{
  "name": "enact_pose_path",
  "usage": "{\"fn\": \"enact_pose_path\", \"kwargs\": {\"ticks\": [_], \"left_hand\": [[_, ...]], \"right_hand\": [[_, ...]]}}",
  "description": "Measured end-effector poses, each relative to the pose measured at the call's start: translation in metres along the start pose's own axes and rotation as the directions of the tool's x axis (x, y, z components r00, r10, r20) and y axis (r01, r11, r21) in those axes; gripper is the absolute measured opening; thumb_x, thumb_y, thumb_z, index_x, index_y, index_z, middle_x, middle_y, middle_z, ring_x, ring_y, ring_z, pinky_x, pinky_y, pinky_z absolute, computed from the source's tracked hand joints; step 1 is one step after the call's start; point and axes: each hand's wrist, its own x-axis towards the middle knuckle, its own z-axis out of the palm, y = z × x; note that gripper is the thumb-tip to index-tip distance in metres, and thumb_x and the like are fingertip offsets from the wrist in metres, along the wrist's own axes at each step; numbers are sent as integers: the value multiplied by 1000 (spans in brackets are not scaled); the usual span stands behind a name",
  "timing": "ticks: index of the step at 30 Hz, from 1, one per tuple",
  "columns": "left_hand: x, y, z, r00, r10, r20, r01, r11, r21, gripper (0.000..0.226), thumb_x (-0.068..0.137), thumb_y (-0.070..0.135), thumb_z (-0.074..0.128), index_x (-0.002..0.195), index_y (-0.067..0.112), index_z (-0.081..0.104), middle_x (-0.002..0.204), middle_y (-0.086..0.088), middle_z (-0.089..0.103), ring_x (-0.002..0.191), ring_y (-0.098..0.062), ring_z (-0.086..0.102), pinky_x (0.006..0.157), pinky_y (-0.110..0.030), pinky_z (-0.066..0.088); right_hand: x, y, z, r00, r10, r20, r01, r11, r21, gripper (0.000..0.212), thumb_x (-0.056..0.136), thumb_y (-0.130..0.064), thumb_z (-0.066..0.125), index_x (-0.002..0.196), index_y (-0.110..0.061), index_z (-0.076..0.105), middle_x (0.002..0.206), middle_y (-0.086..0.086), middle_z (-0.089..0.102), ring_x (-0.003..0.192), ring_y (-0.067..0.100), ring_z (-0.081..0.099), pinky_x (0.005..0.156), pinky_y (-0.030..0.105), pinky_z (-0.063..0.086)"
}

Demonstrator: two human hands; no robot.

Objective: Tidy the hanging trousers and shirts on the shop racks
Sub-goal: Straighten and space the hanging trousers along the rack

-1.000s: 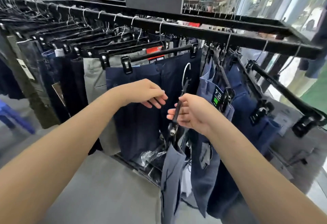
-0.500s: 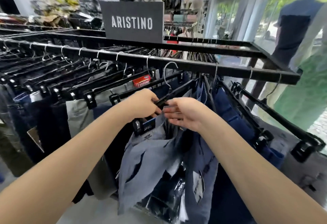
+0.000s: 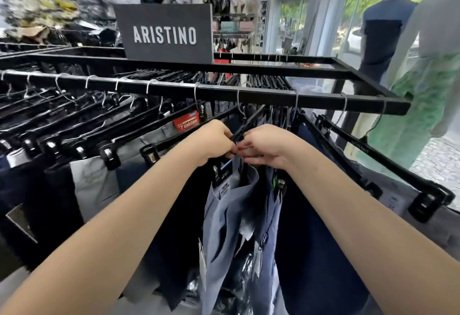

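Black rail (image 3: 249,95) spanned the view, ending in a corner at right; hangers crowded its left stretch, with wider gaps between hooks toward the right end. Both hands met just below it. Left hand (image 3: 214,141) curled its fingers on the black hanger (image 3: 245,128) bar; right hand (image 3: 266,146) pinched the waistband of the blue-grey trousers (image 3: 229,215) against that bar, though the exact contact was hidden behind the fingers. The trousers hung crumpled and twisted from the hanger, one clip apparently free, between dark navy pairs (image 3: 311,240) on either side. Their hems were cut off by the lower edge. A sign (image 3: 164,34) reading ARISTINO stood on the rack top. Background shelves were blurred.
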Motion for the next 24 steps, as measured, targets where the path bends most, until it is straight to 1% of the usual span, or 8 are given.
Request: {"fn": "enact_pose_path", "kwargs": {"ticks": [3, 6, 8, 10, 11, 13, 16, 24], "left_hand": [[4, -8, 8, 1000, -5, -4, 5, 999, -51, 8, 85, -3, 63, 92, 1, 64, 89, -20, 71, 70, -23, 66, 57, -26, 52], [5, -10, 8, 1000, 18, -15, -19, 998, -66, 10, 85, -3, 64, 83, 6, 60, 93, -23, 69, 74, -25, 66, 71, -33, 57], [6, -10, 5, 1000, 10, -12, -11, 999, -53, 17, 86, 0, 66, 75, 12, 60, 94, -22, 71, 82, -29, 70, 82, -39, 57], [7, -9, 4, 1000, 11, 22, -11, 1000, -10, 5, 85, 8, 70, 88, 8, 66, 94, -18, 73, 90, -29, 71, 88, -44, 55], [8, -8, 3, 999, 10, 35, -11, 1000, 25, 20, 83, 14, 73, 100, 6, 67, 97, -15, 73, 94, -28, 70, 91, -44, 54], [6, -6, 3, 999, 10, 43, -14, 996, 93, 41, 80, 23, 76, 116, 8, 65, 105, -12, 71, 103, -27, 66, 96, -42, 51], [6, -8, 5, 998, 44, 52, -50, 990, 135, 39, 82, 27, 73, 115, 9, 64, 99, -10, 72, 102, -27, 66, 96, -41, 50], [10, -28, 8, 994, 107, -9, -107, 994, 26, 35, 82, 30, 73, 111, 11, 67, 84, -5, 76, 90, -20, 71, 94, -41, 51]], "right_hand": [[-2, -4, -9, 991, -128, -46, 115, 967, -225, 16, 93, -1, 52, 106, 1, 61, 92, 13, 63, 81, 22, 64, 87, 41, 55], [-12, -21, -16, 931, -343, -123, 249, 846, -471, 19, 91, -11, 58, 100, -17, 73, 91, 4, 75, 87, 16, 73, 85, 38, 59], [-16, -40, -18, 834, -529, -159, 383, 761, -524, 18, 90, -13, 60, 94, -24, 74, 86, -3, 75, 82, 9, 73, 78, 28, 60], [-15, -59, -18, 684, -706, -183, 490, 630, -602, 18, 90, -15, 61, 99, -23, 74, 93, -7, 74, 86, 5, 70, 84, 21, 56], [-12, -67, -19, 633, -757, -161, 499, 558, -663, 20, 90, -18, 61, 104, -22, 74, 100, -7, 73, 92, 4, 67, 89, 19, 52], [-1, -76, -19, 670, -740, -62, 421, 448, -789, 30, 90, -30, 63, 118, -22, 69, 119, -5, 68, 110, 9, 61, 97, 19, 43], [17, -74, -19, 791, -612, -9, 292, 390, -873, 43, 88, -43, 66, 125, -21, 65, 130, 0, 62, 121, 19, 55, 101, 30, 43], [13, -70, -28, 779, -627, 8, 312, 377, -872, 44, 91, -31, 65, 133, -19, 59, 131, 2, 62, 123, 20, 54, 101, 26, 39]]}}
